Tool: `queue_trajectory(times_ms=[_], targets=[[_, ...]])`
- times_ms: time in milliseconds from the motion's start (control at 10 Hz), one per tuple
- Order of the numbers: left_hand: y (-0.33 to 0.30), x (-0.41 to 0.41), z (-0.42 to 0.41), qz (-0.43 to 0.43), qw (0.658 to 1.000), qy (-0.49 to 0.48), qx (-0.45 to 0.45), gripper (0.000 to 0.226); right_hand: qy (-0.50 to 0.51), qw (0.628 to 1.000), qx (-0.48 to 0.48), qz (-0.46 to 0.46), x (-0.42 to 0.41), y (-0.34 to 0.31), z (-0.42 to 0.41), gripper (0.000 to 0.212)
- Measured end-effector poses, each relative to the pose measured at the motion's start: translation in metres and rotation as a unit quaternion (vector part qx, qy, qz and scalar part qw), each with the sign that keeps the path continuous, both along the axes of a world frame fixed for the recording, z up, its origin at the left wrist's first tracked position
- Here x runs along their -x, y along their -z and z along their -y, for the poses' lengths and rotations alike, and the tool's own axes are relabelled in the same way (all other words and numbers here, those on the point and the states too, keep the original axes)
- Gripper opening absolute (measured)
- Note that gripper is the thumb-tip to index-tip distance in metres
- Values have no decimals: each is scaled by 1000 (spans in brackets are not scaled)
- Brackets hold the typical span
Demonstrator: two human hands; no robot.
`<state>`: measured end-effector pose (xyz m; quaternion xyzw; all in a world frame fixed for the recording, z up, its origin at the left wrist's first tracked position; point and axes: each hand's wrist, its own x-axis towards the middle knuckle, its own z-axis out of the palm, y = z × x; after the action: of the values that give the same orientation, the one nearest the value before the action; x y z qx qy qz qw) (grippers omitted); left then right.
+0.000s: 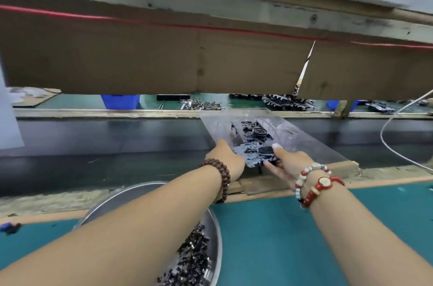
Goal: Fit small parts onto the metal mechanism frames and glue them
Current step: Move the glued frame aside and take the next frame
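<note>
Two metal mechanism frames lie on a clear plastic sheet (302,138) that reaches over the dark conveyor belt. Both arms stretch forward to the near frame (254,153). My left hand (230,157) grips its left edge and my right hand (289,164) holds its right side, thumb on top beside a black wheel. The far frame (254,130) lies just behind it, untouched. A round metal bowl (216,234) with several small dark parts (192,260) sits under my left forearm on the teal mat.
The dark conveyor belt (105,145) runs left to right beyond a wooden rail (386,174). A cardboard panel (140,58) hangs low overhead. Behind the belt lie more frames (284,100), loose metal parts (199,104) and a blue bin (120,100). A white cable (396,119) loops at right.
</note>
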<state>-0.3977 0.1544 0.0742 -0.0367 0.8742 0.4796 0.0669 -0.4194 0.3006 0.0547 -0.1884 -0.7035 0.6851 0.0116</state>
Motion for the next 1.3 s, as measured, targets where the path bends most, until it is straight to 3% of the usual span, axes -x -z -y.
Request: queue_trajectory(times_ms=[100,300,400,500,600,700,800,900,1000,1100,1200,1300], targets=[[-1,-14,18,-6,1000,2,14,39,-5,1000,23,-7,9,-2,10,47],[-19,-40,59,-25,999,9,30,44,8,991,-104,83,-2,-25,18,43],[-35,-71,81,-29,999,-7,-16,41,18,974,-220,56,-27,-36,9,45],[-54,-116,105,-3,994,4,-112,26,-25,988,-149,13,-72,-39,0,32],[-60,-169,141,-60,996,13,-63,16,-50,995,-75,-50,-137,-34,-5,15],[-54,-225,179,-131,978,54,154,18,-34,996,-50,-66,-204,-24,-14,28],[-39,-266,202,-73,952,101,280,31,-24,998,-53,-6,-255,4,-21,27],[-16,-280,210,19,918,131,374,60,-50,994,-95,11,-291,30,-16,13],[-2,-279,207,53,881,137,450,94,-159,982,-94,-41,-315,33,3,33],[6,-270,204,76,858,151,486,112,-249,956,-136,-74,-325,31,18,63],[13,-260,201,73,854,144,495,105,-259,952,-145,-78,-329,31,34,67],[18,-255,197,59,852,133,503,95,-195,964,-156,-92,-327,31,51,54]])
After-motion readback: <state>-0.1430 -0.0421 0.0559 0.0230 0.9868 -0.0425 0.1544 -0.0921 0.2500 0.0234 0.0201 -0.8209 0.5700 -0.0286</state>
